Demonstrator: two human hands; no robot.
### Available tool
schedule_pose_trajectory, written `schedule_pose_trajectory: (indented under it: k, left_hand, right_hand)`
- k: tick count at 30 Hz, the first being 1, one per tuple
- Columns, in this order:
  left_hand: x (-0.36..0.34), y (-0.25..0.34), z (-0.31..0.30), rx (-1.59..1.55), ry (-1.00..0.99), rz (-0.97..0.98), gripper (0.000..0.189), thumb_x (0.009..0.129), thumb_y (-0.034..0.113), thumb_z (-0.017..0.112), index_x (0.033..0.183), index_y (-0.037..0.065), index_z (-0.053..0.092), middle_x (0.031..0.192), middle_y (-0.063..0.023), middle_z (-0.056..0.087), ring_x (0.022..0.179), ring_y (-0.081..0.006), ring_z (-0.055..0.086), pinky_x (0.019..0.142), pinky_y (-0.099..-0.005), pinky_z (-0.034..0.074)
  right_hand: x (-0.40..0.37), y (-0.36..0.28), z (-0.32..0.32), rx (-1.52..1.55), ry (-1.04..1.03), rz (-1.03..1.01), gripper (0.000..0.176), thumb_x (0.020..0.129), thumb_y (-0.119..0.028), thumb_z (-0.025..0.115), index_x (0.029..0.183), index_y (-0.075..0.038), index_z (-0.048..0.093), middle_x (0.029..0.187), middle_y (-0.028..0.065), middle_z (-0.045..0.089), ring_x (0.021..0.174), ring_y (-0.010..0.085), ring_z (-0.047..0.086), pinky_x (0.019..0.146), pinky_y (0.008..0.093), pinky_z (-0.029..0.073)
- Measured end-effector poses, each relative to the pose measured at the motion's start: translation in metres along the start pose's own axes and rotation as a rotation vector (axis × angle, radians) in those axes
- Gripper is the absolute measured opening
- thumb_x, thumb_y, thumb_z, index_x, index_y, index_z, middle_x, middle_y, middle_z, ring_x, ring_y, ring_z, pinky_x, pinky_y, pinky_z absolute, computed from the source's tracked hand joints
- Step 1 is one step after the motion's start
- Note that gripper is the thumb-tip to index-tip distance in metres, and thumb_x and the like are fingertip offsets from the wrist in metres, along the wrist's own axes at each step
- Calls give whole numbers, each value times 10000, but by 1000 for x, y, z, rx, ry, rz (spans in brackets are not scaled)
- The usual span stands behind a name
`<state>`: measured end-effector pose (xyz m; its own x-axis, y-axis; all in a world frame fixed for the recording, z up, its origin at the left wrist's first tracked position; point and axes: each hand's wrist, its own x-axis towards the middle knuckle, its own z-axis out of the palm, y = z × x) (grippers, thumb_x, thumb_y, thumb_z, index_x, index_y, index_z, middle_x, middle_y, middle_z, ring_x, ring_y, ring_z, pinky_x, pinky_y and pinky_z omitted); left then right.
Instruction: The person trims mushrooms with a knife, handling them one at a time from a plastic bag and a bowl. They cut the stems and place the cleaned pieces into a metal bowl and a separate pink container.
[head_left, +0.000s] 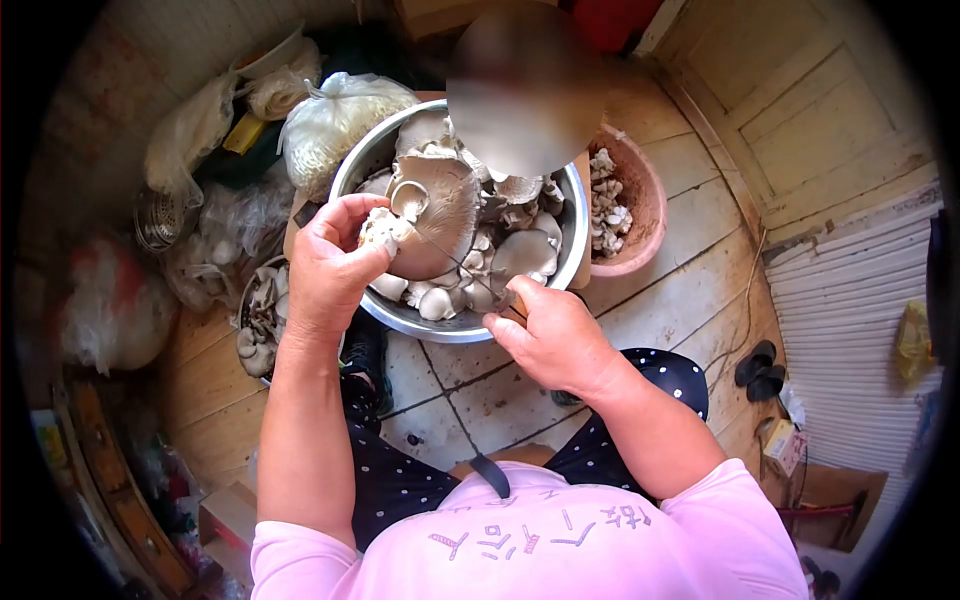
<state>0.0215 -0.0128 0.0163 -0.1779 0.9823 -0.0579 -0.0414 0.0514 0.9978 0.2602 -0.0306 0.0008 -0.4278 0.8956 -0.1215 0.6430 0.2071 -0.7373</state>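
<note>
My left hand (338,262) is closed on the pale stem end of a large oyster mushroom (445,205), whose gilled underside faces up. My right hand (560,340) grips a knife (517,306) by its wooden-looking handle. The thin blade points up and left across the mushroom, towards the stem in my left hand; whether it touches is hard to tell. Both hands are over the near side of a wide metal basin (582,240), which is heaped with grey oyster mushrooms (525,253). A round blurred patch hides the basin's far right part.
Behind the basin's right side stands a pink tub (655,195) with mushroom pieces. A smaller container of mushrooms (262,320) sits left of my leg. Plastic bags (335,130) crowd the back left. Dark slippers (760,372) lie on the tiled floor (660,310) at right.
</note>
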Motion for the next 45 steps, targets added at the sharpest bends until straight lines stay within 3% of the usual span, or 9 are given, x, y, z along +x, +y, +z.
schedule_pose_trajectory:
  k: [5, 10, 14, 19, 27, 33, 35, 38, 45]
  left_hand:
    - [2, 2, -2, -28, -13, -13, 383, 705, 23, 621, 1085, -19, 621, 971, -46, 654, 877, -104, 616, 823, -234, 476]
    - [3, -3, -3, -37, -26, -110, 379, 703, 22, 633, 1080, -23, 611, 962, -53, 653, 862, -111, 613, 802, -235, 477]
    - [2, 0, -4, -63, 17, -144, 361, 705, 36, 630, 1062, -18, 607, 947, -52, 645, 846, -116, 605, 790, -241, 475]
    - [6, -8, -12, -341, 88, -222, 330, 729, 56, 579, 1052, -10, 596, 933, -64, 636, 820, -152, 602, 792, -287, 487]
    - [2, -9, 3, -627, -62, -311, 417, 728, 36, 522, 1139, -22, 563, 1021, -91, 630, 906, -187, 605, 860, -350, 490]
    - [4, -18, 10, -439, -144, -278, 497, 737, 69, 502, 1223, -27, 537, 1116, -111, 616, 1006, -205, 595, 929, -374, 469]
    - [6, -16, 10, -229, -162, -280, 501, 726, 33, 494, 1221, -32, 537, 1107, -95, 613, 935, -177, 618, 866, -324, 496]
    - [-2, -8, 19, -117, -141, -309, 496, 740, 26, 510, 1232, -32, 528, 1084, -86, 617, 899, -152, 621, 790, -285, 505]
    - [-6, -17, 35, -90, -162, -340, 413, 768, 79, 576, 1165, -30, 542, 908, -55, 612, 766, -109, 574, 736, -249, 478]
  right_hand:
    - [1, -1, -1, 1, -3, 12, 340, 850, -263, 645, 1025, 18, 566, 816, 240, 629, 808, 410, 618, 711, 435, 484]
    - [5, 8, 2, 161, -11, 76, 308, 872, -270, 645, 989, 6, 574, 723, 106, 621, 642, 210, 607, 603, 342, 479]
    - [11, 10, -3, 350, 22, 255, 464, 863, -373, 607, 1026, 61, 574, 954, 264, 644, 942, 384, 624, 817, 416, 476]
    - [12, 6, -3, 401, 102, 306, 457, 850, -349, 633, 1048, 60, 579, 907, 221, 663, 916, 302, 642, 832, 374, 480]
    - [18, -12, 4, 866, 193, 233, 226, 883, -189, 658, 1023, -47, 551, 704, -24, 531, 481, 45, 457, 426, 200, 368]
    - [26, -4, 6, 962, 264, 185, 249, 867, -127, 668, 1070, -40, 553, 725, -19, 548, 472, 47, 442, 419, 199, 358]
    - [27, 2, 5, 746, 365, 166, 340, 808, -169, 678, 1083, 7, 583, 834, 72, 662, 708, 133, 618, 675, 287, 511]
    - [29, 7, 6, 577, 441, 67, 348, 789, -171, 676, 1074, 11, 594, 913, 126, 679, 848, 196, 643, 801, 326, 502]
    - [31, 11, 4, 523, 430, 4, 361, 787, -201, 693, 1080, -9, 603, 993, 144, 655, 866, 233, 638, 813, 339, 494]
